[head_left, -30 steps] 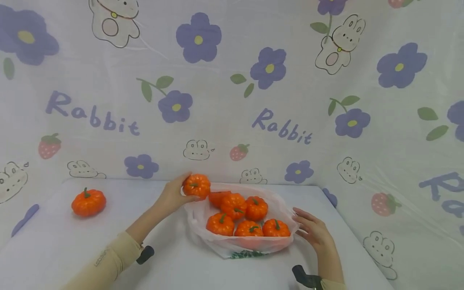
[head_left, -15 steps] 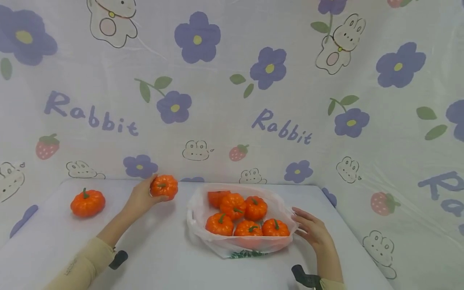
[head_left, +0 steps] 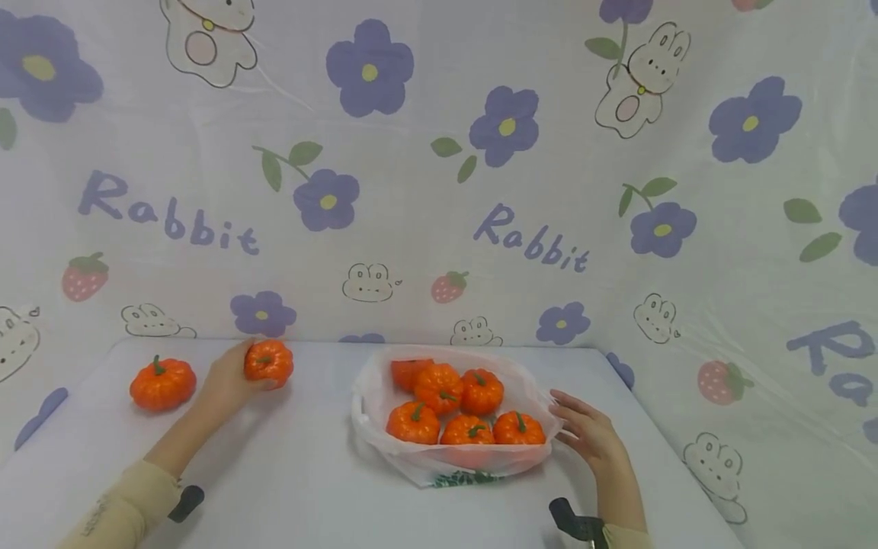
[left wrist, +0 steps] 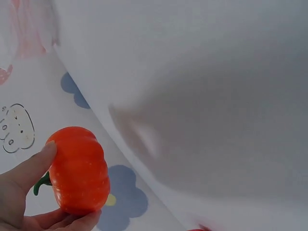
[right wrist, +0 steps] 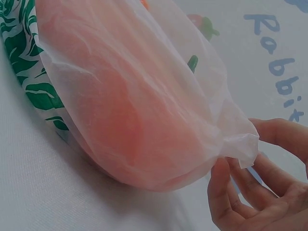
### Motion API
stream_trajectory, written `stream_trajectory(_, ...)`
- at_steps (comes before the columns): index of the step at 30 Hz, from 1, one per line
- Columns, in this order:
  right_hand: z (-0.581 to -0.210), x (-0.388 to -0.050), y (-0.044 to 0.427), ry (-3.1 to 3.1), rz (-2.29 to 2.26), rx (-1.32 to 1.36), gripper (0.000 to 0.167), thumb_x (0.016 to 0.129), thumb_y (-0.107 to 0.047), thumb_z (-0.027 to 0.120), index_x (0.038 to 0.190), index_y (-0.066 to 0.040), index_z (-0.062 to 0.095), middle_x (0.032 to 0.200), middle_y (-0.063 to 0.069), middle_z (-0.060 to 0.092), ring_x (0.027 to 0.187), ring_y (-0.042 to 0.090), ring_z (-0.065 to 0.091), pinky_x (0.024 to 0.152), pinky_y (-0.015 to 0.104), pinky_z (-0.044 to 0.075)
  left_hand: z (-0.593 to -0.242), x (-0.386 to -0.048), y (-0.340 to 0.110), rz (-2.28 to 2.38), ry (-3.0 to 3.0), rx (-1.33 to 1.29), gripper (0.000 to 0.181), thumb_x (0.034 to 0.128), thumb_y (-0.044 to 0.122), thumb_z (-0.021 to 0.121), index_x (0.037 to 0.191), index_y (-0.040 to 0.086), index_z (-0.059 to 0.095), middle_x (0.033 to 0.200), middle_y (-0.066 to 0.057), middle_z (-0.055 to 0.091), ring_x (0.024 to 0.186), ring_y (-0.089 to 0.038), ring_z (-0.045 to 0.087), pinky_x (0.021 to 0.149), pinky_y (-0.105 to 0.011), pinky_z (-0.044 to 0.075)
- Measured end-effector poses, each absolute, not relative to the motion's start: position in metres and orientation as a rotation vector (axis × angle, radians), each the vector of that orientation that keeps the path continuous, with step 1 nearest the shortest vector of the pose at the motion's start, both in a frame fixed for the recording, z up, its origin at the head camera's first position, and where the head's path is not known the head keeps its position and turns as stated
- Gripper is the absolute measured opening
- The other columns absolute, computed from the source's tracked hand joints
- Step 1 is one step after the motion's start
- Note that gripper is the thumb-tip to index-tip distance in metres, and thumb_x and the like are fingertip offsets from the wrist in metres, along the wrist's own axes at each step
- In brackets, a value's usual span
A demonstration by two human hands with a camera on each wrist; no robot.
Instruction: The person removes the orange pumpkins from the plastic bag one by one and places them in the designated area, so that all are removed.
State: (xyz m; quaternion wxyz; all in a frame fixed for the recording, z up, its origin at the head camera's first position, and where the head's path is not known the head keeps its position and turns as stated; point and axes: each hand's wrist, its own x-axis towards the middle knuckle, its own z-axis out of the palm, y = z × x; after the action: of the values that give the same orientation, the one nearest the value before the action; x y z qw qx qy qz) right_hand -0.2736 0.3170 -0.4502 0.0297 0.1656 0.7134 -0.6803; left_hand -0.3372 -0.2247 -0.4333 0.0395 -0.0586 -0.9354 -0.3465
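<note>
In the head view my left hand (head_left: 229,381) holds a small orange pumpkin (head_left: 269,364) above the left part of the table. The left wrist view shows the thumb on one side of this pumpkin (left wrist: 79,171) and fingers beneath it. A second pumpkin (head_left: 163,384) stands on the table, left of that hand. Near the middle, a white translucent plastic bag (head_left: 373,427) lies with its mouth spread, several orange pumpkins (head_left: 439,389) inside. At its right edge my right hand (head_left: 593,435) rests with loosely bent fingers around a bag corner (right wrist: 243,147); a firm pinch is not visible.
A white table (head_left: 309,488) carries everything. Behind and to the right hangs a white curtain (head_left: 411,213) printed with flowers and rabbits. Green leaf patterns (right wrist: 43,96) cover the bag's underside.
My left hand has carried its pumpkin leftward, away from the bag toward the pumpkin on the left. The right hand and the bag have stayed in place.
</note>
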Motion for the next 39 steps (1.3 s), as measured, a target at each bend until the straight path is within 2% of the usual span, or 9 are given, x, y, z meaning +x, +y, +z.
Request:
stream_trajectory(8, -0.451, -0.273, 0.318, 2.207, -2.094, 0.506, 0.062, 0.094, -0.026, 0.064, 0.148, -0.008, 0.04, 0.157, 0.017, 0.032, 0.136, 0.034, 0.038, 0.118, 0.053, 0.032, -0.438, -0.334, -0.246, -1.048, -2.912, -0.082, 0.086, 0.087, 0.014, 0.07, 0.148, -0.014, 0.016, 0.149, -0.039, 0.026, 0.137, -0.057, 0.026, 0.112, -0.069, 0.024)
stream_trajectory(17, -0.452, -0.273, 0.317, 2.186, -2.105, 0.52, 0.061, 0.095, -0.025, 0.063, 0.149, -0.007, 0.039, 0.158, 0.017, 0.031, 0.137, 0.034, 0.037, 0.119, 0.053, 0.031, -0.445, -0.33, -0.264, -0.98, -2.911, -0.035, 0.084, 0.0861, 0.009, 0.069, 0.145, -0.019, 0.016, 0.145, -0.044, 0.025, 0.133, -0.061, 0.026, 0.11, -0.071, 0.025)
stream_trajectory(30, -0.451, -0.275, 0.318, 2.193, -2.093, 0.531, 0.062, 0.095, -0.026, 0.063, 0.149, -0.008, 0.039, 0.158, 0.017, 0.03, 0.137, 0.034, 0.038, 0.119, 0.053, 0.031, -0.447, -0.327, -0.278, -0.887, -2.912, -0.013, 0.085, 0.085, 0.008, 0.07, 0.143, -0.023, 0.016, 0.143, -0.047, 0.025, 0.131, -0.061, 0.026, 0.109, -0.07, 0.026)
stream_trajectory(39, -0.451, -0.277, 0.319, 2.198, -2.095, 0.527, 0.062, 0.095, -0.026, 0.064, 0.148, -0.008, 0.04, 0.157, 0.018, 0.031, 0.135, 0.033, 0.039, 0.118, 0.054, 0.031, -0.445, -0.326, -0.279, -0.852, -2.936, 0.004, 0.087, 0.0866, 0.009, 0.069, 0.144, -0.023, 0.012, 0.146, -0.046, 0.017, 0.136, -0.06, 0.019, 0.111, -0.07, 0.021)
